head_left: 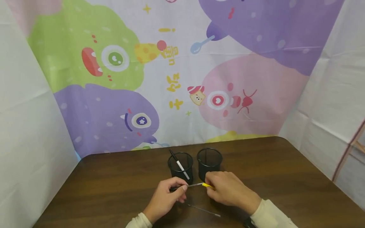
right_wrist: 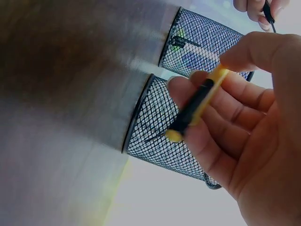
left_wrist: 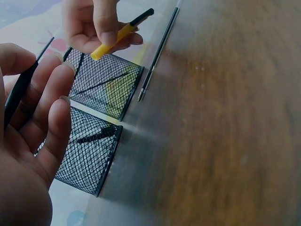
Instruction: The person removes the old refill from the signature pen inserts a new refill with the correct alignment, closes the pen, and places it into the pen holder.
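From the head view, taking the gap between the two hands as the dial's centre, we see the left hand (head_left: 166,198) at 8 o'clock, pinching a slim black tapered pen piece (left_wrist: 20,90) with a thin dark rod (left_wrist: 45,47) jutting from it. At 3 o'clock, the right hand (head_left: 228,190) pinches a yellow pen tube with a black clip (left_wrist: 117,40); the left wrist view shows us rod and tube apart. A slender ink refill (head_left: 203,210) lies at 6 o'clock on the brown wood-grain table (head_left: 99,190). At 11 o'clock, a round black mesh cup (head_left: 175,174) holds a leaning black-and-white marker (head_left: 180,166); its twin, a second black mesh cup (head_left: 203,173), stands at 1.
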The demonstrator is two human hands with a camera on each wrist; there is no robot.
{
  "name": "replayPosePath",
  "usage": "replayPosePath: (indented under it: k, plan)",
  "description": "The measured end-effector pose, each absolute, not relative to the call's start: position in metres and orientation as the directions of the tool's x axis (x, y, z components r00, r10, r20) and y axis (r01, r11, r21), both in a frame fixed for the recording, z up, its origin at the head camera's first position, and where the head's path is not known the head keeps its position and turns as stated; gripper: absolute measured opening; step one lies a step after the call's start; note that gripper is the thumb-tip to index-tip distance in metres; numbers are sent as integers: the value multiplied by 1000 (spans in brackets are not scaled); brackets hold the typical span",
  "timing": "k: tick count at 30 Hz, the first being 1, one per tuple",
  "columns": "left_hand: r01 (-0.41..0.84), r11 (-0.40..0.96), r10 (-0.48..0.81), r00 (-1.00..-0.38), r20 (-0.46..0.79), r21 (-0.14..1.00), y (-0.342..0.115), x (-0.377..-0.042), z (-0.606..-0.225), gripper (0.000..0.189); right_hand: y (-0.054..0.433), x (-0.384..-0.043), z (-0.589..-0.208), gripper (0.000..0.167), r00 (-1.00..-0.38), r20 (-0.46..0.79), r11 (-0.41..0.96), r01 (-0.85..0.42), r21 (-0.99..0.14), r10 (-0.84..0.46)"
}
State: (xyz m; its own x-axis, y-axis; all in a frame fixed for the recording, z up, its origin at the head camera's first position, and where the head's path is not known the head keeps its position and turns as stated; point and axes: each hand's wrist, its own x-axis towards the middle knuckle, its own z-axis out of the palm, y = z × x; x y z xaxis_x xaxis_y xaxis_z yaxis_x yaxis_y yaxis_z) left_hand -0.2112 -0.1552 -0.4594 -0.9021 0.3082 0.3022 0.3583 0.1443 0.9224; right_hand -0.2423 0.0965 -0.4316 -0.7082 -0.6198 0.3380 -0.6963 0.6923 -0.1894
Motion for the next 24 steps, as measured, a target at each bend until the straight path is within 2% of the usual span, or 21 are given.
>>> replayPosePath:
  k: [7, 24]
  plan:
    - [360, 145, 315, -900, 302, 922, -155, -213, -459, 18, 98, -243, -430, 17, -712, 377, 685, -691, -229, -592]
    - [334, 149, 315, -908, 275, 931, -159, -213, -458, 20, 96, -242, -430, 18, -631, 462, 528, -775, -347, -623]
